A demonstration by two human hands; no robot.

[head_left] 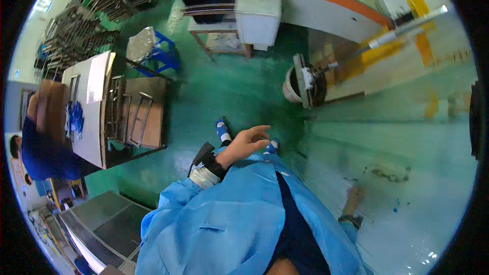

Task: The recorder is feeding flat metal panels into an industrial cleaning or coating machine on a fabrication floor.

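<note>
My left hand (248, 145) is held in front of my blue coat (224, 219), its fingers loosely bent and apart with nothing in them. A black strap with a dark device (205, 154) sits on that wrist. Lower right, my right hand (355, 195) is beside a large pale greenish surface (372, 142) with dark smudges and small blue specks. That hand is small and blurred. I cannot make out its fingers, or whether it touches the surface.
A bucket (291, 85) with a long-handled tool (305, 79) stands ahead right. Left is a table (91, 122) holding metal frames (140, 117) and blue-and-white gloves (76, 117); a person (48, 147) in dark blue stands beside it. A blue stool (165, 53) and white bin (258, 18) stand farther off.
</note>
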